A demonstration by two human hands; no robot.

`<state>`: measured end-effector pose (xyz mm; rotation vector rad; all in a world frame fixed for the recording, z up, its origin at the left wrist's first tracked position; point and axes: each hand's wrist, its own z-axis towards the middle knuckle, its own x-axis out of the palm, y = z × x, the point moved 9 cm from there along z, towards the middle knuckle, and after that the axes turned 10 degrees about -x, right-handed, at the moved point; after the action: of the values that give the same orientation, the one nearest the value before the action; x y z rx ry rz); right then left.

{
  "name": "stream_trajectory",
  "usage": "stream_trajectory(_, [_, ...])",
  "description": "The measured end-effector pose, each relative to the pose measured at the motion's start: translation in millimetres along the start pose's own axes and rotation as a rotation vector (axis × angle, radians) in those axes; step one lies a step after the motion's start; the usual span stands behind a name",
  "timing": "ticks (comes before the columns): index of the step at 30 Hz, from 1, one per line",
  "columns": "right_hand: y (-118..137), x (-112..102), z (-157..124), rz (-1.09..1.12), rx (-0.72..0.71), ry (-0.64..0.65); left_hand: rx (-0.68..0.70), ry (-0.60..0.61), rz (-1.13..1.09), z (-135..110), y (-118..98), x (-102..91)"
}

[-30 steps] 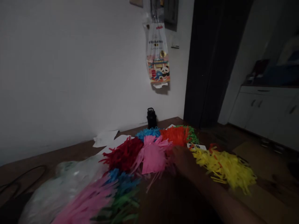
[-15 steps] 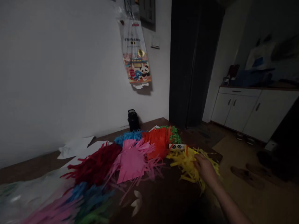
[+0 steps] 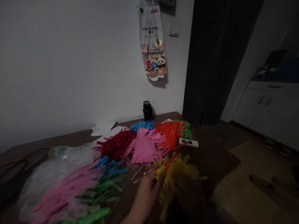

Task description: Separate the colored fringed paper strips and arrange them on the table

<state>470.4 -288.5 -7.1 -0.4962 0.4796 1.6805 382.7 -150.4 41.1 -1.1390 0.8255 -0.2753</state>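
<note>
A bundle of yellow fringed paper (image 3: 179,168) is held up over the near edge of the brown table (image 3: 217,155). My left hand (image 3: 144,194) comes in from the bottom centre and pinches the bundle's left side. My right hand (image 3: 190,194) is dark and blurred just under the bundle and seems closed around its lower part. Behind it lie more fringed paper pieces: pink (image 3: 143,149), dark red (image 3: 116,144), orange (image 3: 170,132), blue (image 3: 142,125) and green (image 3: 187,129).
A small white bar with black dots (image 3: 188,142) lies by the orange piece. A black bottle (image 3: 147,111) stands at the wall, with white sheets (image 3: 102,128) to its left. A clear plastic bag (image 3: 58,168) and pink and green strips cover the near left. White cabinets (image 3: 268,105) stand at the right.
The yellow bundle has left the table's right side and now sits near me at the bottom centre. My left hand has come into view and taken hold of it. The camera swung back left.
</note>
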Motion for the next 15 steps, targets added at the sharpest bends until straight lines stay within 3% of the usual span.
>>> stream_trajectory(4, [25.1,-5.9,14.4,0.073,-0.252,0.084,-0.075,-0.186,-0.081,-3.5,26.4,-28.1])
stream_trajectory(6, [24.8,-13.5,11.7,0.136,-0.309,0.070,-0.089,-0.290,-0.074,-11.7,37.1,-42.0])
stream_trajectory(7, [18.5,-17.8,9.6,0.161,-0.281,0.039,-0.089,-0.320,-0.067,-16.1,39.2,-45.7])
stream_trajectory(9, [-7.7,-22.7,6.4,0.163,-0.085,-0.028,-0.071,-0.346,-0.053,-24.4,35.8,-47.7])
stream_trajectory(12, [-45.7,-17.4,7.7,0.163,0.218,-0.053,0.074,-0.272,-0.021,-34.7,9.1,-37.3])
stream_trajectory(15, [-42.6,-1.8,32.8,0.338,0.112,0.053,0.247,-0.174,0.015,-47.0,-17.0,-26.9])
